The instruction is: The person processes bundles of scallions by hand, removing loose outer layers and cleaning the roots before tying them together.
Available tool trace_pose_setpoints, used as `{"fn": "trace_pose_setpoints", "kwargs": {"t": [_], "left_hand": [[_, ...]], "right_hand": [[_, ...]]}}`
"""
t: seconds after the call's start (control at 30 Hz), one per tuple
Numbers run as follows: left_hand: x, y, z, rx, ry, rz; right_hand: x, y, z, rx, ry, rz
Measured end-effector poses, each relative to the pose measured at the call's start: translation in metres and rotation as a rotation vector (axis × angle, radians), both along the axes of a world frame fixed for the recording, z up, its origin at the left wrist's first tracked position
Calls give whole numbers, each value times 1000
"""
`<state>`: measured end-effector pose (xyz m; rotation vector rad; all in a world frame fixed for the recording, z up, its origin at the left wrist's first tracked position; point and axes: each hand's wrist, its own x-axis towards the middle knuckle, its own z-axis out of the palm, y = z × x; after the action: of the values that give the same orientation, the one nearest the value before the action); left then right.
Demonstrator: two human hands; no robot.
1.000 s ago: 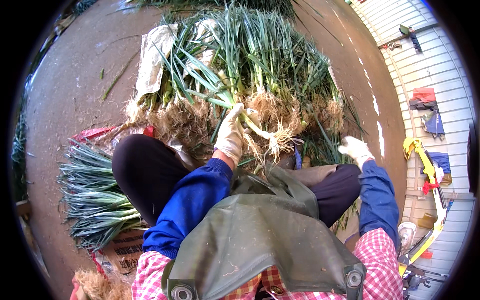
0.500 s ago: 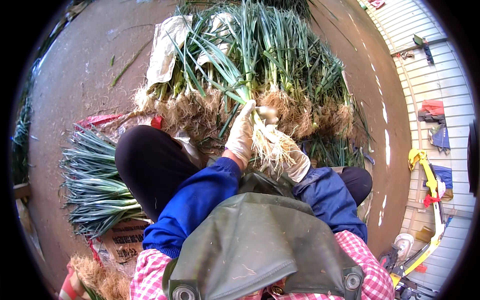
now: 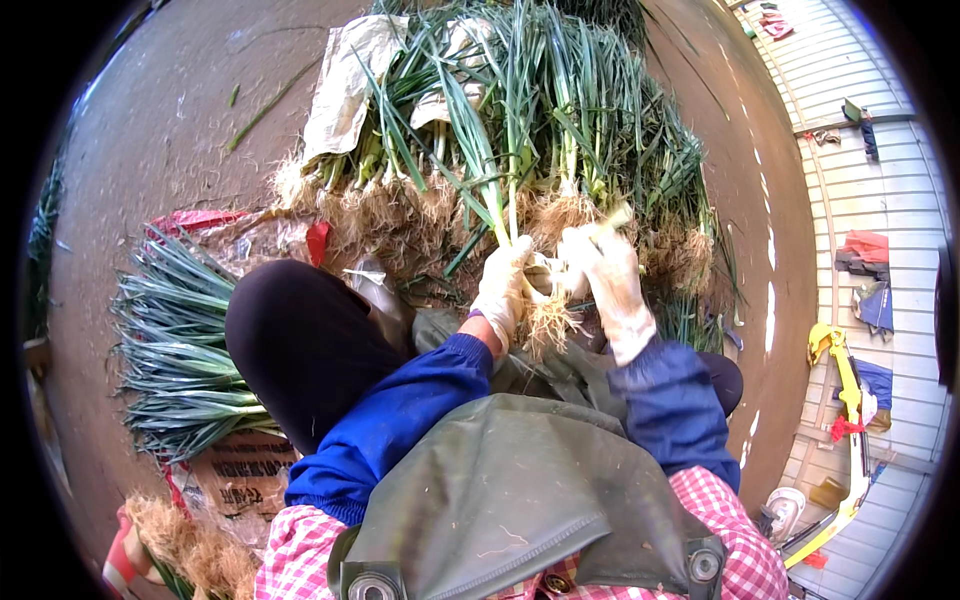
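My left hand [image 3: 503, 285], in a white glove, is closed round the lower stalks of a few green onions [image 3: 494, 205]. Their leaves point away from me, and their pale roots [image 3: 549, 325] hang on the near side of the hand. Just right of it, my gloved right hand [image 3: 612, 282] has its fingers bent and pinched. A blurred pale-green strip of leaf [image 3: 620, 216] sticks out at its fingers. Beyond both hands lies a big heap of green onions [image 3: 570, 100] with tangled brown roots [image 3: 400, 215] toward me.
A pile of trimmed green onions [image 3: 190, 350] lies left of my knee, by a brown printed sack [image 3: 240, 470]. A whitish sack [image 3: 350, 85] covers part of the heap. More roots [image 3: 190, 530] show at lower left. A yellow-framed object [image 3: 850, 400] stands by the white wall at right.
My right hand has come up from beneath the roots to the right of the stalks, now with the leaf strip at its fingers. My left hand has shifted slightly nearer and right with the onions.
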<state>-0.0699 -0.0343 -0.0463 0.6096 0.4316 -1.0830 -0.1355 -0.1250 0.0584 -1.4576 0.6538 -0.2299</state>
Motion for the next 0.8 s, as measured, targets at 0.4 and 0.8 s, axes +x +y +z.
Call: {"fn": "trace_pose_setpoints", "kwargs": {"t": [0.4,0.8], "left_hand": [[-9,15,17,180,-267,-238],[-21,9,-5,299,-352,-330]], "right_hand": [[189,-58,-66,-937,621,134],[258,-175,154,-1113,-70,-55]]}}
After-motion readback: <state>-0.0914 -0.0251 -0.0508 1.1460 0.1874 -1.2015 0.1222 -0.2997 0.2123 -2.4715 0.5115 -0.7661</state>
